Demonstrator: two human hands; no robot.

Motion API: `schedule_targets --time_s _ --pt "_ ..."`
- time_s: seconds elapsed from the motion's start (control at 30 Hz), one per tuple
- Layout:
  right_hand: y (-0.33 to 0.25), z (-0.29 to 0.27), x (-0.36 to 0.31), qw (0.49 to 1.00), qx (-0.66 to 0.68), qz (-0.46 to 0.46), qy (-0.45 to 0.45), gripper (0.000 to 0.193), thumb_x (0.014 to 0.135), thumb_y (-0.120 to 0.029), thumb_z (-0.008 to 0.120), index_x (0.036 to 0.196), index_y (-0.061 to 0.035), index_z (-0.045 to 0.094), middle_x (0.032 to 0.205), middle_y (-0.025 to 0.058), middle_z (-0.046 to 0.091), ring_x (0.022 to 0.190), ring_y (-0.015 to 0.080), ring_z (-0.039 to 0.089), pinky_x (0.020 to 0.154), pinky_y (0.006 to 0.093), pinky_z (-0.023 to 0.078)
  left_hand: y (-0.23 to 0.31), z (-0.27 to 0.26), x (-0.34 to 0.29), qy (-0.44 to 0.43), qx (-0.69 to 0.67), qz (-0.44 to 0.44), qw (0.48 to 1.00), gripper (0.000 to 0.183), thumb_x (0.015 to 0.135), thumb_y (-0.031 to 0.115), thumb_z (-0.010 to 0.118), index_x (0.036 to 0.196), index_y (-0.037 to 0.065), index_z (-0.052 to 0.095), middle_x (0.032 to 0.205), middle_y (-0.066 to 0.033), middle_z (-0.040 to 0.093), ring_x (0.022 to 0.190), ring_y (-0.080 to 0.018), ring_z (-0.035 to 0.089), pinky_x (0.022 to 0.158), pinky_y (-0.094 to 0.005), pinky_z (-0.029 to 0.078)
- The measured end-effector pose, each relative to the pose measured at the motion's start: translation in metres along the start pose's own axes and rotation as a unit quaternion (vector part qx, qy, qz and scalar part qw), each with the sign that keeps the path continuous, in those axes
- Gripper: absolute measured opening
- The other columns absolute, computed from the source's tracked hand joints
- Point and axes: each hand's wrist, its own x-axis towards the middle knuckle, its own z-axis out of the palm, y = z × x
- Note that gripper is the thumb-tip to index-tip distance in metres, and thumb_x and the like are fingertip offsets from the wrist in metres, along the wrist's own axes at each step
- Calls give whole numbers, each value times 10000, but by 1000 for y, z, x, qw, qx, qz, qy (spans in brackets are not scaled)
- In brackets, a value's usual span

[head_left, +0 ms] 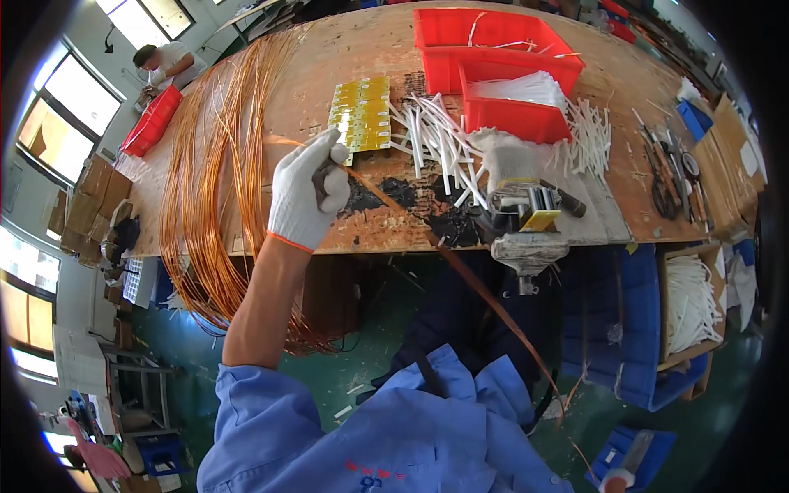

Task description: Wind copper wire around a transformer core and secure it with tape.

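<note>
Copper-coloured wire, gathered into a long slack bundle (238, 135), lay across the left part of the desk (353, 37), its loops drooping over the front edge. Just to the right of it, the left hand (306, 187), in a white knitted glove with an orange cuff, was closed on a copper-coloured strand (481, 286) (perhaps several wires lying flat together; it was hard to tell). The strand passed through the fingers near the yellow panelled sheet (371, 123), slanted across the desk edge and ran down past the wearer's legs toward the lower right. The right hand could not be made out, so whether it gripped anything could not be told; the two hands were, at any rate, not together.

The step in hand seemed to be separating and straightening that one length from the others. The next move probably called for a steady pinch by the left hand and light tension along the strand, so that it would not twist or snag on the wrapped metal fixture (528, 249) at the desk's front edge.

White plastic tubes (434, 135) lay scattered between the yellow sheet and the small red bin (518, 123), which stood in front of a larger red bin (441, 72). Scissors (662, 200) lay among other hand tools farther right.
</note>
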Motion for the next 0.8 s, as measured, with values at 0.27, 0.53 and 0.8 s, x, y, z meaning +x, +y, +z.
schedule_targets --time_s 0.27,0.53,0.8 --pt "-264 64 -61 824 58 -369 425 491 1108 -282 652 1501 14 644 1436 193 711 1392 362 644 1190 448 488 -39 54 -73 -76 71 -112 988 273 1188 322 559 1176 77 679 677 34 545 485 -71 452 414 -267 301" --pt "-434 136 -177 791 276 -546 -24 162 1056 -76 729 1154 20 815 871 118 788 770 161 776 704 302 592 -54 62 -146 -172 159 -173 957 220 1156 192 589 1253 5 651 830 -43 694 619 -110 598 534 -269 452" --pt "-377 106 -80 779 -73 -615 101 346 935 -139 832 1261 -46 765 981 99 792 822 280 773 766 402 613 -68 15 -110 29 79 -114 990 398 1220 437 472 1180 75 633 724 40 512 445 -48 362 399 -254 303"
